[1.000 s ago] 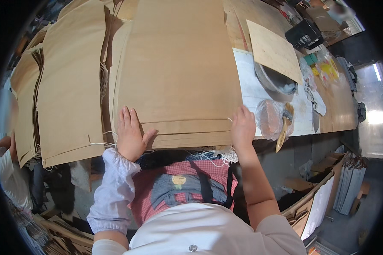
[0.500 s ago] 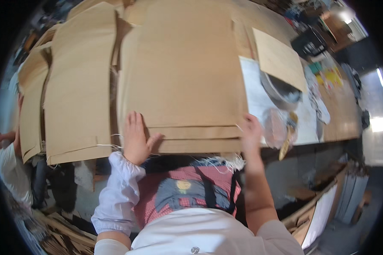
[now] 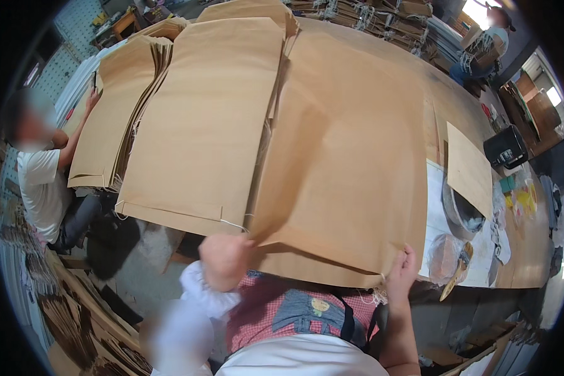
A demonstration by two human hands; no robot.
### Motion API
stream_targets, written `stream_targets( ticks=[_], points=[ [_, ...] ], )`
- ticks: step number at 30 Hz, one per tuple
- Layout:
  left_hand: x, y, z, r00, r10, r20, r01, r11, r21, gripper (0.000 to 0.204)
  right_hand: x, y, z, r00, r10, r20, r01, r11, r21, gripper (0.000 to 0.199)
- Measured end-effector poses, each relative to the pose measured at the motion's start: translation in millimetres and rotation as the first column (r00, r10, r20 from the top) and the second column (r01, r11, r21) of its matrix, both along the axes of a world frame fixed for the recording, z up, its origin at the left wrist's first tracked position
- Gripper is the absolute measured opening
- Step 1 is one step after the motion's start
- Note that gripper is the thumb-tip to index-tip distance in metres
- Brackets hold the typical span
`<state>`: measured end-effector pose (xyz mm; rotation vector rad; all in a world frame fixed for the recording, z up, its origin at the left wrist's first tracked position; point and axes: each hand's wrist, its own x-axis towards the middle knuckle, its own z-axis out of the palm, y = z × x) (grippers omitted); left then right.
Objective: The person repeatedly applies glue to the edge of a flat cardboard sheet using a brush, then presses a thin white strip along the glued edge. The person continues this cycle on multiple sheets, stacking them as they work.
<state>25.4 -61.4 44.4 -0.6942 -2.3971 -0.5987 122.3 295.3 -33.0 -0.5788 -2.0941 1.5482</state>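
Note:
A large brown kraft paper bag (image 3: 351, 169) lies in front of me, its near edge lifted and bowed over more brown paper beneath. At its near left corner my left hand (image 3: 225, 258), smeared by motion and with a white sleeve cover on the arm, is closed on the paper. My right hand (image 3: 402, 271) pinches the near right corner, fingers bent around the edge. A white string end (image 3: 382, 277) shows beside the right fingers. Left of this bag lies a stack of similar paper bags (image 3: 197, 125), a white string at its near edge.
Another bag stack (image 3: 122, 100) lies further left, near a seated person (image 3: 44, 169). Right of my bag are a metal basin (image 3: 454, 210) partly under a board (image 3: 469, 169), a brush (image 3: 459, 269), and a black box (image 3: 506, 147). Another person (image 3: 489, 47) is at the far right.
My view has shifted, showing more of the room. The left hand went from lying flat on the paper to gripping its corner. The bag's near edge has risen and bowed.

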Motion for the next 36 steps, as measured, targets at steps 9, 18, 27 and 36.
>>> stream_targets(
  ticks=[9,18,27,36],
  points=[
    [-53.3,-237.3,-11.7,0.791,0.573,0.213,-0.605,0.686,0.404,0.026,-134.0,-188.8,29.7,0.736,0.677,-0.004,-0.628,0.681,-0.377,0.04],
    [-140.5,-338.2,-78.9,0.536,0.817,0.212,-0.837,0.547,0.004,0.032,-87.9,-187.1,46.6,0.567,0.819,-0.084,-0.751,0.473,-0.46,0.047],
    [-10.1,-38.7,-15.2,0.994,-0.098,0.05,0.095,0.994,0.048,0.017,65.4,107.7,123.9,0.787,-0.32,0.528,-0.361,0.455,0.814,0.043],
    [-17.3,108.5,-31.8,0.821,-0.399,0.409,0.522,0.816,-0.251,0.065,71.0,171.2,101.3,0.955,-0.284,-0.09,0.289,0.807,0.515,0.02]
  ],
)
